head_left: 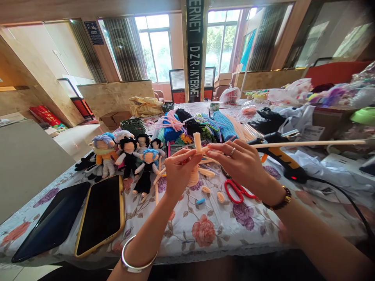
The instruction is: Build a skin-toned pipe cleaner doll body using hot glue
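The bench (205, 234) carries all items; two phones (101, 214) lie side by side at its near left edge; a group of dolls (125, 156) stands behind the phones; a bundle of pipe cleaners (199, 127) lies behind the dolls, toward the bench centre; the left hand (178, 171) and right hand (238, 162) meet above the bench centre, both on a pipe cleaner figure (197, 150); scissors (236, 191) lie below the right hand; a glue gun (281, 154) sits right of the right hand; bags (293, 93) lie at the far right.
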Motion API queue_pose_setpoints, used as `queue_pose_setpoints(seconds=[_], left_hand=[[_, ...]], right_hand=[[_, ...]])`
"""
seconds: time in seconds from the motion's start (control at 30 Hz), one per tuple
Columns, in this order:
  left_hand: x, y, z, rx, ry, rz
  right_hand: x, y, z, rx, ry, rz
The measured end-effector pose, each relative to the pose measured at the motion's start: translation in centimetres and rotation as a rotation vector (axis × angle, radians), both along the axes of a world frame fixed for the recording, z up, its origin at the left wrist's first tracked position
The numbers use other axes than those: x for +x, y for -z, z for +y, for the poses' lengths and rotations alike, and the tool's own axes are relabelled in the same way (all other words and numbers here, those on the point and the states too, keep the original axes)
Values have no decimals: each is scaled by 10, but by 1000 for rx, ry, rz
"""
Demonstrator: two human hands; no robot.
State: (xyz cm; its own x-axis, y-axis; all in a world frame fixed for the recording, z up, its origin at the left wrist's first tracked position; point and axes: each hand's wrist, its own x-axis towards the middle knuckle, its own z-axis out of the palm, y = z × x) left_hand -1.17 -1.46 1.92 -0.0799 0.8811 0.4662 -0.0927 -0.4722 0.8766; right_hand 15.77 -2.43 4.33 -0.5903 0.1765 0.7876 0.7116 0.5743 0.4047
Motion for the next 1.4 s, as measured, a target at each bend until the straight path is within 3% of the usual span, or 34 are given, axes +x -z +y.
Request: queue_pose_setpoints(seconds=[0.23, 0.5, 0.63, 0.83, 1.07, 1.4], left_hand=[[-2, -2, 3, -152, 99, 76], [-2, -7, 1, -452, 270, -10], [-2, -9, -1, -525, 324, -4], [-3, -7, -3, -520, 369, 31], [-1, -1, 0, -396, 360, 94], [-2, -3, -1, -381, 397, 87]], right_hand=[[3, -3, -2, 102, -22, -62], [18, -11, -11, -141, -139, -55], [25, -15, -13, -166, -186, -125], [23, -14, -6, -108, -219, -131], [18, -12, 0, -221, -242, 7], [14, 0, 10, -276, -229, 191]])
